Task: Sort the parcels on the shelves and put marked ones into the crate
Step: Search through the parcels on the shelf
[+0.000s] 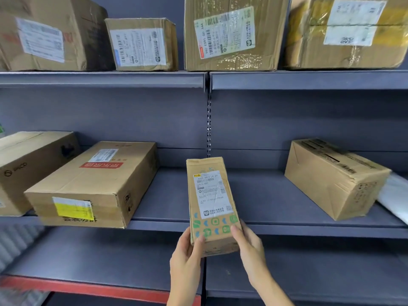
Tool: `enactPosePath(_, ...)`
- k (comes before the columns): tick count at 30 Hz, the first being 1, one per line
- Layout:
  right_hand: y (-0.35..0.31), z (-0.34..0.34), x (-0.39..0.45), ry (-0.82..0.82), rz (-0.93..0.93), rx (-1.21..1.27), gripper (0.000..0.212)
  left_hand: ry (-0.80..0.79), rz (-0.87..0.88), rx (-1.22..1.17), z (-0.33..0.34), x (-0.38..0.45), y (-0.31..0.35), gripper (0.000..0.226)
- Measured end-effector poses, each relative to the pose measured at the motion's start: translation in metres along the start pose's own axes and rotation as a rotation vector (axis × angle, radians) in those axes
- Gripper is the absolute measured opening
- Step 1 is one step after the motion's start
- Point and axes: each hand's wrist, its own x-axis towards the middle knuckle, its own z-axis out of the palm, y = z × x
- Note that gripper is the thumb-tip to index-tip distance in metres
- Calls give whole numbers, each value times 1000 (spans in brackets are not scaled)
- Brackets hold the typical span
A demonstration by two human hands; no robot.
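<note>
I hold a narrow cardboard parcel (210, 204) with a white shipping label and green printed icons in front of the middle shelf (265, 224). My left hand (187, 259) grips its lower left corner and my right hand (247, 246) grips its lower right edge. The parcel tilts back, label facing me. No crate is in view.
On the middle shelf lie a flat box with a yellow sticker (92, 184), a bigger box (28, 164) at far left, a tilted box (333, 177) and a white bag (395, 197) at right. The top shelf holds several labelled boxes (231, 34). A bare lower shelf (99, 255) sits below.
</note>
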Motion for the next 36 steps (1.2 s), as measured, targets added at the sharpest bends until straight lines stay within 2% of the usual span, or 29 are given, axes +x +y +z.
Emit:
enactPosePath(7,-20,52,27,-4,-38,-232,30,60,27,94,-36,45,33,14)
enactPosePath(11,-32,76,56,-1,-18,-247,31,59,-30,168,-49,83,45,16)
enactPosePath(15,-33,93,80,4,2,-282,33,65,-89,135,-56,117,47,17)
enactPosePath(20,-30,104,95,56,-19,-292,32,75,-70,165,-55,136,37,7)
enactPosePath(30,-31,110,112,58,3,-339,40,98,-58,198,-49,154,39,14)
enactPosePath(36,-39,110,119,24,30,-355,40,69,-64,253,-50,164,48,29)
